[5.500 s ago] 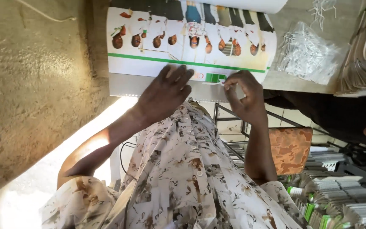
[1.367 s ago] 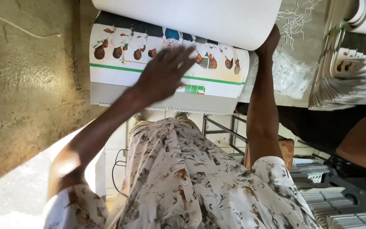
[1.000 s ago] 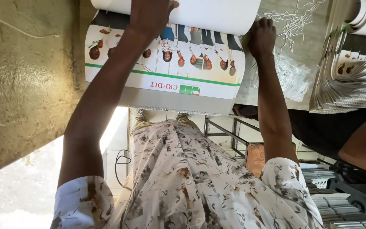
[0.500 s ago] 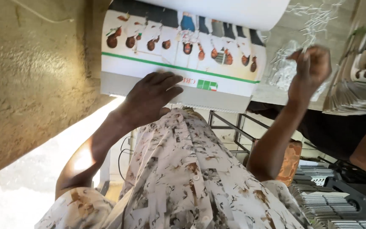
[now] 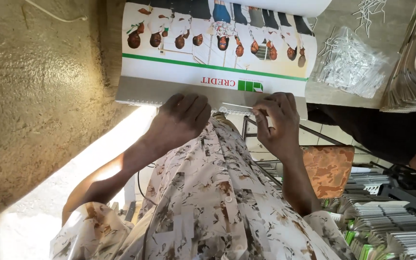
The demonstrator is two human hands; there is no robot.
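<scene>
Both hands sit at the near edge of the big wall calendar (image 5: 217, 48), which lies flat on the table (image 5: 333, 94) with its wire-bound edge toward the person. The left hand (image 5: 181, 118) presses down on the grey bottom strip, palm flat, fingers spread loosely and curled over the spiral binding (image 5: 143, 102). The right hand (image 5: 275, 118) is pinched narrow, thumb and forefinger closed on a thin white wire hanger (image 5: 239, 106) that lies along the binding, just beside the left hand's fingertips. The calendar's sheet shows a row of standing people above a green line, and a white page curls over at its far end. To the right on the table, a clear plastic bag of white wire pieces (image 5: 350, 62) rests near the calendar's corner, with loose ones scattered beyond it. At the far right edge, a stack of bound calendars (image 5: 412, 72) rises. Another person's dark sleeve (image 5: 381, 132) shows at the table edge on the right. Below, more stacked booklets (image 5: 386, 226) fill the floor.
</scene>
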